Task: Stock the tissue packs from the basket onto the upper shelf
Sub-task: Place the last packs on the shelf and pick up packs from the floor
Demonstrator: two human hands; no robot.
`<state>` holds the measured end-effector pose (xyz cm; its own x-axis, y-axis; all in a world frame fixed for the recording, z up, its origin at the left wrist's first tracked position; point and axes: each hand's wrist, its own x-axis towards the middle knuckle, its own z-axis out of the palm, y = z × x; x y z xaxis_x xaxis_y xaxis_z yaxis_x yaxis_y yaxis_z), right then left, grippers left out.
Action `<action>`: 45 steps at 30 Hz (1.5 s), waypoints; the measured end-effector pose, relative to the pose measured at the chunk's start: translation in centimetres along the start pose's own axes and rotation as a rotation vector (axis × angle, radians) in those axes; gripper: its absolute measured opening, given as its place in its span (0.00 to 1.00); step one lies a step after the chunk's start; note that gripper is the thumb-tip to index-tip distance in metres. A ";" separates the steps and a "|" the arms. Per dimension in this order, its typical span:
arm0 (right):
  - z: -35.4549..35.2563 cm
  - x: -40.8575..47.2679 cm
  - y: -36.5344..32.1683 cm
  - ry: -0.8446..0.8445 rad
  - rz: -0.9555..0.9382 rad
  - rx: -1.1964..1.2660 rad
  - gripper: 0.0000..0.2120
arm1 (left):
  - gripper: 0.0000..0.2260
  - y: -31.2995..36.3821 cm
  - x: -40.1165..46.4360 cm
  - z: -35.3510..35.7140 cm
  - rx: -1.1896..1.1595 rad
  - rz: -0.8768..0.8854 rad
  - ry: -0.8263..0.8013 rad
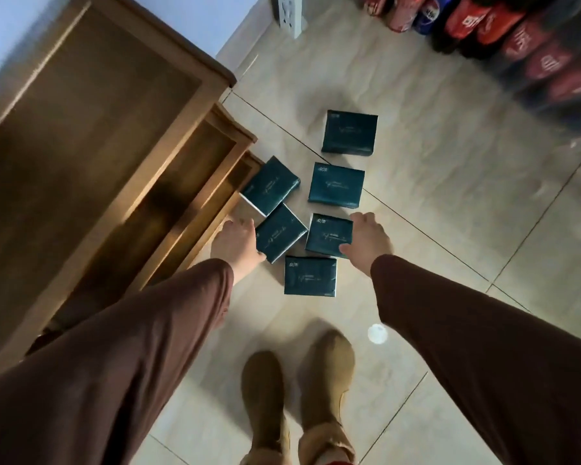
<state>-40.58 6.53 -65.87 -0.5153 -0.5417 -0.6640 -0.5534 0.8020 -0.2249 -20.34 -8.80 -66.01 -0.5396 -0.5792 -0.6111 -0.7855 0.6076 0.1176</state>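
Several dark teal tissue packs lie flat on the tiled floor beside a wooden shelf unit [91, 135]. My left hand [237, 243] reaches down, fingers apart, against the left edge of a tilted pack [282, 233]. My right hand [369, 238] is spread at the right edge of another pack [327, 234], thumb over its lower corner. Both packs still rest on the floor. Other packs lie near my feet [310, 275], by the shelf's foot [269, 184], in the middle [336, 185] and farthest away [349, 131]. No basket is in view.
The shelf's stepped wooden tiers [195, 182] run along the left. Cola bottles [503, 31] stand in a row at the top right, with a white power strip [291, 13] near the wall. My tan boots [299, 394] stand on the tiles below the packs.
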 end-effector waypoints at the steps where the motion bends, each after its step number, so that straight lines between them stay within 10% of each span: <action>1: 1.1 1.4 0.2 -0.020 0.011 -0.008 0.28 | 0.31 0.0 1.1 1.3 -0.026 -0.028 -0.015; 9: 6.9 7.0 2.4 -0.111 0.005 -0.041 0.44 | 0.40 0.8 6.3 7.9 -0.321 -0.155 -0.030; 18: -0.1 2.2 3.5 -0.028 0.092 0.141 0.26 | 0.25 1.5 3.4 1.9 -0.157 -0.093 -0.040; 36: -55.5 -41.1 -0.2 0.705 -0.140 0.311 0.22 | 0.18 21.6 -27.0 -58.5 -0.158 0.547 0.522; 45: -72.5 -62.9 8.5 1.076 -0.205 0.227 0.22 | 0.23 37.6 -43.4 -74.9 0.088 0.930 0.735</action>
<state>-60.32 29.21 25.63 -0.7865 -0.5162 0.3390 -0.6173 0.6402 -0.4572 -49.17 -1.52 23.53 -0.9587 -0.0514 0.2797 0.0078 0.9784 0.2067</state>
